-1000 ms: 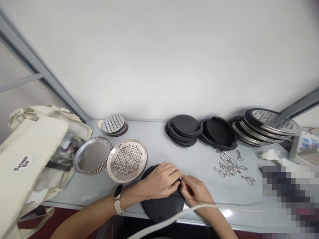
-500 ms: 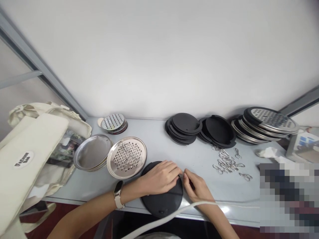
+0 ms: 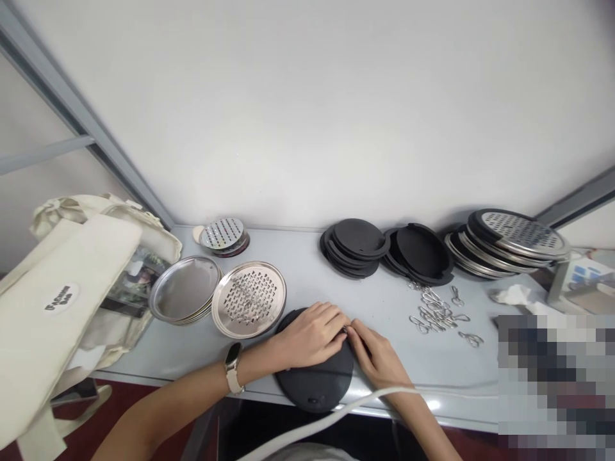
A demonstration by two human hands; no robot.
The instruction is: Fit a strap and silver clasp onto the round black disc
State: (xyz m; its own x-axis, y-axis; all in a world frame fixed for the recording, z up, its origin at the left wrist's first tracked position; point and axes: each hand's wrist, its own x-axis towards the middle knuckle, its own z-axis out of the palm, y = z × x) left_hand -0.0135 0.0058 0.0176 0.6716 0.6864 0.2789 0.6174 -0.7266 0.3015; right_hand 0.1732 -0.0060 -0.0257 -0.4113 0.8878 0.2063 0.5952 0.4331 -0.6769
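A round black disc (image 3: 314,381) lies at the table's front edge. My left hand (image 3: 310,336) rests on top of it, fingers curled and pressed down at its right rim. My right hand (image 3: 377,358) meets it there, pinching something small and metallic at the rim that I cannot make out clearly. A perforated steel disc (image 3: 248,298) lies just left of the black disc, beside a stack of plain steel plates (image 3: 185,298). A heap of small metal clips (image 3: 439,315) lies to the right of my hands.
Two stacks of black discs (image 3: 358,246) (image 3: 423,253) and a stack of black-rimmed perforated discs (image 3: 512,240) line the back wall. A small perforated disc (image 3: 221,234) sits back left. A cream canvas bag (image 3: 72,301) fills the left. A white cable (image 3: 336,419) crosses the front.
My hands stay together at the black disc's right rim with only small finger shifts. The view has drifted a little to the left.
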